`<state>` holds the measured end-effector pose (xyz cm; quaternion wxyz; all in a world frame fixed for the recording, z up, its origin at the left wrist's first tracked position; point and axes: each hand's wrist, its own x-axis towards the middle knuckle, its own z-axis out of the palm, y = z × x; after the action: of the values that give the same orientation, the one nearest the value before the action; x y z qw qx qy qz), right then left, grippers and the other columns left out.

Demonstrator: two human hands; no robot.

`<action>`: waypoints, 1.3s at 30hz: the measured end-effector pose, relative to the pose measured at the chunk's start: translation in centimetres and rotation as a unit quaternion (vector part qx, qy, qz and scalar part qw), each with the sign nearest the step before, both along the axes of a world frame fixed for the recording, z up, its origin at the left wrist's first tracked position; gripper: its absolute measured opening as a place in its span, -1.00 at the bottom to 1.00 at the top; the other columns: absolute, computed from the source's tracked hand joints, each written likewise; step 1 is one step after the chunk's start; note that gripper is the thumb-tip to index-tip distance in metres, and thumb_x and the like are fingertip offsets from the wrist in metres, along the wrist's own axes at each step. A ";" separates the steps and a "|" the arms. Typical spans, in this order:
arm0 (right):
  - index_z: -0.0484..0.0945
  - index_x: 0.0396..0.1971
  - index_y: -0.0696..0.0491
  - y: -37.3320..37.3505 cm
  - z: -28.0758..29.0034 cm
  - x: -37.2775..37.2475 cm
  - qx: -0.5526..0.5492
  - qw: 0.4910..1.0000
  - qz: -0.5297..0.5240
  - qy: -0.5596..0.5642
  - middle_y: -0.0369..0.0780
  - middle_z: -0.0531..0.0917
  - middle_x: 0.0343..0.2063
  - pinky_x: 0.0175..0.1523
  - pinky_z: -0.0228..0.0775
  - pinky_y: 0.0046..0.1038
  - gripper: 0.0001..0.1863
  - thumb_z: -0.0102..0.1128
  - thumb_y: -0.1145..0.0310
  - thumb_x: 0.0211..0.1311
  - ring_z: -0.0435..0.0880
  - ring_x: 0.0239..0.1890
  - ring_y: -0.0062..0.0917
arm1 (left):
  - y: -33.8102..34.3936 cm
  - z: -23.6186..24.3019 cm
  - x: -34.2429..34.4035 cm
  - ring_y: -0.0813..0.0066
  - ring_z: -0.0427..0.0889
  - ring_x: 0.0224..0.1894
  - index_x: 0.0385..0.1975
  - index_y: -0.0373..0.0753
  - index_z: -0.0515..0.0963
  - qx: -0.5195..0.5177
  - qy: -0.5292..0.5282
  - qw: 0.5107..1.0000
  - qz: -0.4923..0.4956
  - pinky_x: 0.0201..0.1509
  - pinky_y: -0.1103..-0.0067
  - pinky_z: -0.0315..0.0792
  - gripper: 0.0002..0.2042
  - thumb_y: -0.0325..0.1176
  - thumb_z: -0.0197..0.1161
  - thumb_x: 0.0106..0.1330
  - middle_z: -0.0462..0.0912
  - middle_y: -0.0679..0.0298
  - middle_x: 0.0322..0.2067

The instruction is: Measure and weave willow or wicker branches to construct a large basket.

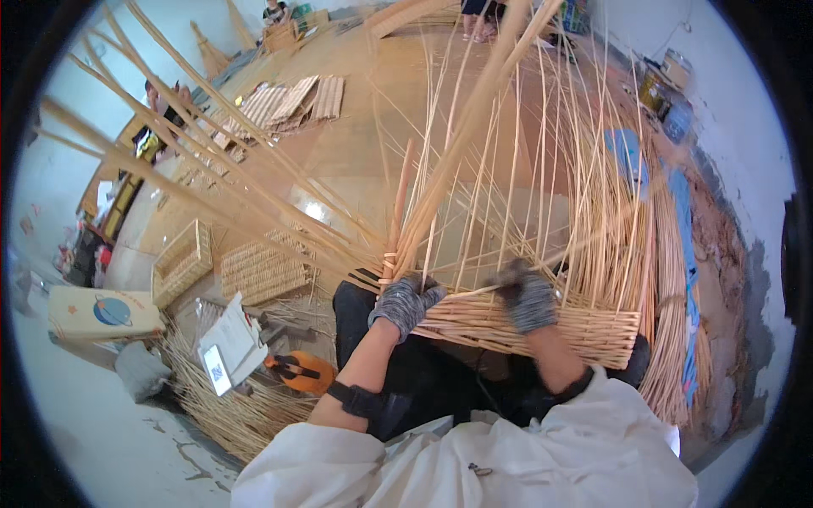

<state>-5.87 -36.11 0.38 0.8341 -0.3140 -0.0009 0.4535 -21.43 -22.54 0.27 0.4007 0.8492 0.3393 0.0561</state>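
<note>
A half-woven wicker basket [584, 332] lies across my lap, with a low woven wall and many long willow rods [508, 203] standing up from it. My left hand [405, 305], in a grey knit glove, is closed on the woven edge by the left corner, just below a thicker corner post [400, 199] wound with cane. Over the wall's middle is my right hand [527, 296], gloved alike; its fingers are smeared by motion. A pale weaving strand [472, 293] runs from beside the left hand toward the right one; whether the right fingers grip it is unclear.
Long loose rods fan out at upper left. At left lie a rectangular wicker tray [182, 262], a woven panel [264, 267], a printed box [106, 313], a phone [217, 369] and an orange-handled tool [301, 371]. Bundled rods [669, 339] stand at right. Other people sit farther back.
</note>
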 end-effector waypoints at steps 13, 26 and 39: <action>-0.21 0.22 -0.08 16.8 -3.7 13.0 -0.529 0.405 0.205 -0.717 0.01 0.33 0.01 0.09 0.18 -0.42 -0.21 -0.06 0.15 0.01 0.32 0.07 -0.29 | -1.0 0.4 2.4 0.08 0.47 -0.16 -0.19 -0.25 0.47 0.077 0.140 0.984 0.086 -0.05 0.37 0.31 -0.51 0.07 -0.06 0.14 0.51 -0.02 -0.25; 0.26 -0.30 0.03 -3.7 -0.7 1.3 -0.042 0.935 -0.249 -0.250 -0.29 0.29 -0.73 -0.60 0.40 -0.39 -0.89 -0.15 0.36 0.22 0.30 -0.77 -0.57 | 0.2 0.9 3.9 0.18 0.40 0.00 -0.12 -0.35 0.42 0.050 0.185 0.979 0.072 0.09 0.42 0.21 -0.25 0.29 -0.02 -0.05 0.43 0.02 -0.08; 0.31 -0.53 0.01 -3.6 1.7 6.1 -0.050 0.998 -0.046 0.004 -0.33 0.22 -0.81 -0.45 0.38 -0.28 -0.93 -0.09 0.43 0.13 0.27 -0.74 -0.54 | -6.4 1.8 3.4 0.17 0.24 0.07 0.11 -0.20 0.10 0.441 0.036 0.885 -0.143 0.14 0.28 0.04 -0.17 0.02 0.29 -0.20 0.27 0.03 -0.01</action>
<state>0.21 -39.68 2.11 0.8373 -0.3532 0.0397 0.4156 -18.05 -28.99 2.07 -0.0243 0.9790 0.1689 0.1115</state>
